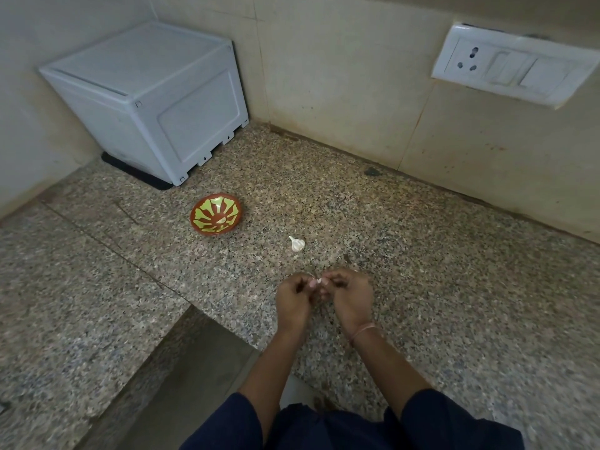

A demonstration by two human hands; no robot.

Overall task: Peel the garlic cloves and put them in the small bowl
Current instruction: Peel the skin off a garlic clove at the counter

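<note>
Both hands are raised just above the near edge of the tabletop (422,254), at about 6 o'clock in the view.

- Left hand (293,298) and right hand (352,297) face each other, nearly touching. The fingers (334,278) of both are curled in, and the tips meet on a small white garlic clove (319,280) pinched between them.
- The clove is too small to tell its long axis or how much skin is left on it. Peeling looks to be in progress.
- The garlic bulb (297,244) lies on the tabletop near the hands, at about 11 o'clock from them. Nothing touches it.
- The small bowl (212,233), brown with a green pattern, sits further out at about 10 o'clock from the hands, past the bulb and well apart from the clove. No clove can be made out inside it.
- Key relation: the bowl lies left of and beyond the pinch, so the left hand is nearer. The drop-off likely runs out toward 10 o'clock, passing the bulb on its left side.
- A white box (146,99) stands in the far corner, at about 11 o'clock from the bowl.
</note>
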